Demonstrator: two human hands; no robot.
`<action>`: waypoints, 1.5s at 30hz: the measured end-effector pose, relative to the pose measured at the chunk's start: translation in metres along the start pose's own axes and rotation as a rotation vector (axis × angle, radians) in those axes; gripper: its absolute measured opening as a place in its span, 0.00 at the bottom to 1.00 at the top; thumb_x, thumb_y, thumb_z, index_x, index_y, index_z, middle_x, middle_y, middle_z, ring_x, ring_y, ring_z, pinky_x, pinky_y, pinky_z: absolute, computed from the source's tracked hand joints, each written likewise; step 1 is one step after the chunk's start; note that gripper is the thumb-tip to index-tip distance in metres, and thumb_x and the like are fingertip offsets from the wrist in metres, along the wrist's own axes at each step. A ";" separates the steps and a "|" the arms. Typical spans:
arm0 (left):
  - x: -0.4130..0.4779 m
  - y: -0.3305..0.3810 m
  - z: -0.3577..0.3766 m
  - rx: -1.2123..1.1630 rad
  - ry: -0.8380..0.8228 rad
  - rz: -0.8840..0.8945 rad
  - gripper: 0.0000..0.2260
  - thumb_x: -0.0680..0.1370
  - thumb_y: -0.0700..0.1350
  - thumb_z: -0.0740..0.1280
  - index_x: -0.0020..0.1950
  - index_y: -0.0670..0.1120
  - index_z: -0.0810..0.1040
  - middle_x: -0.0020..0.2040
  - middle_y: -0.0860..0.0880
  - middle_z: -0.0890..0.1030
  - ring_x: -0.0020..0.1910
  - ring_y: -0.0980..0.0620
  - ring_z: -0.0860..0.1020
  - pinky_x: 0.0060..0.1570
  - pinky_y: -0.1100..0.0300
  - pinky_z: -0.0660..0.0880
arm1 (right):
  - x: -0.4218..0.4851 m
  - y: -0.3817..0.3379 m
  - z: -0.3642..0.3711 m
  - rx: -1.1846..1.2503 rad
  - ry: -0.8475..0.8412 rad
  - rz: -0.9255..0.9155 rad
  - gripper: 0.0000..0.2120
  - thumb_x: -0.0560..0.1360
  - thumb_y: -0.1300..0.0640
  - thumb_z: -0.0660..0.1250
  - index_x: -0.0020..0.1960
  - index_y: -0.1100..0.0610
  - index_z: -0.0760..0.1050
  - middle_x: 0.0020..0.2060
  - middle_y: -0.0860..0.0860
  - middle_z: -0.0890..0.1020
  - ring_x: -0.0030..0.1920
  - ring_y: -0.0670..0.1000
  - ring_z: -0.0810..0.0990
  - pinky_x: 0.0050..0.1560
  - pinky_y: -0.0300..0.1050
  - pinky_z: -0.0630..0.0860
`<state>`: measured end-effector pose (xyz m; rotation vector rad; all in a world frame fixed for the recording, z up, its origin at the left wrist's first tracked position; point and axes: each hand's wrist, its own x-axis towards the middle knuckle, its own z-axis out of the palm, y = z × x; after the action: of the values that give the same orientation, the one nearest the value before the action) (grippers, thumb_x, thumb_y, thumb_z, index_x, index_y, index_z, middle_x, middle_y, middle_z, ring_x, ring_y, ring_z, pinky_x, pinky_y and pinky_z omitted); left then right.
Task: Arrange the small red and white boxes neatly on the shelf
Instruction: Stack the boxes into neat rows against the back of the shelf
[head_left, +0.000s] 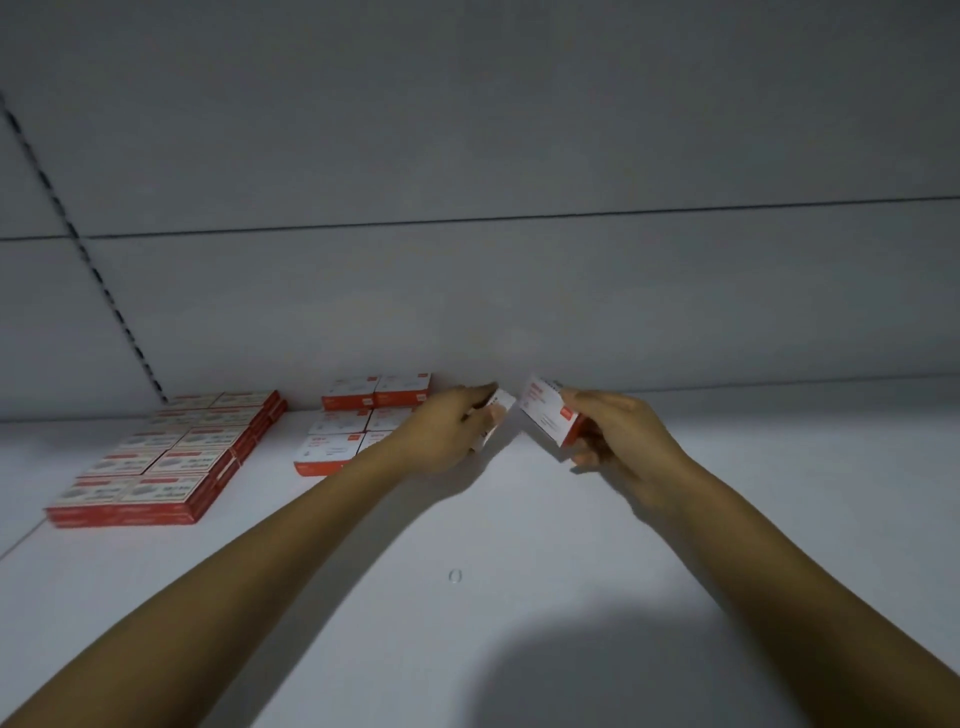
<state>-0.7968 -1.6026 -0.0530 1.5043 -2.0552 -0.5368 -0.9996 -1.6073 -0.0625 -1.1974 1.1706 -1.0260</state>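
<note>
Grey back panel (519, 130) stands behind the shelf's (519, 519) rear edge, crossed by one horizontal seam (519, 216). Slotted upright strip (85, 259) at far left. Small ring-shaped mark (455, 576) mid-shelf, toward front edge.

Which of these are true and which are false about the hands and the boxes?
1. The left hand grips a small box. True.
2. The right hand is empty. False: it grips a tilted red and white box.
3. The stacked boxes lie left of both hands. True.
4. The shelf is black. False: it is white.
</note>
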 end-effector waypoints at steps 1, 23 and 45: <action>-0.005 -0.001 -0.003 -0.148 0.007 -0.074 0.12 0.82 0.47 0.57 0.56 0.41 0.76 0.41 0.48 0.77 0.38 0.54 0.74 0.45 0.57 0.73 | 0.000 0.001 0.001 0.033 -0.021 0.029 0.13 0.75 0.50 0.67 0.51 0.59 0.81 0.38 0.57 0.82 0.31 0.51 0.75 0.37 0.47 0.76; -0.071 -0.029 -0.028 -0.248 0.431 -0.040 0.27 0.71 0.41 0.74 0.67 0.51 0.70 0.56 0.58 0.74 0.55 0.63 0.73 0.43 0.75 0.72 | 0.002 -0.013 0.035 0.008 -0.370 0.154 0.11 0.77 0.55 0.65 0.55 0.60 0.78 0.44 0.58 0.85 0.40 0.54 0.84 0.43 0.46 0.81; -0.067 -0.112 -0.081 0.569 0.318 -0.068 0.27 0.72 0.64 0.64 0.67 0.54 0.68 0.60 0.51 0.75 0.51 0.49 0.78 0.42 0.57 0.77 | 0.024 -0.015 0.122 0.027 -0.365 0.184 0.19 0.79 0.46 0.60 0.57 0.61 0.77 0.49 0.62 0.84 0.44 0.57 0.84 0.34 0.43 0.80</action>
<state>-0.6463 -1.5725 -0.0693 1.8321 -1.9928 0.2856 -0.8751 -1.6164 -0.0508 -1.1731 0.9543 -0.6493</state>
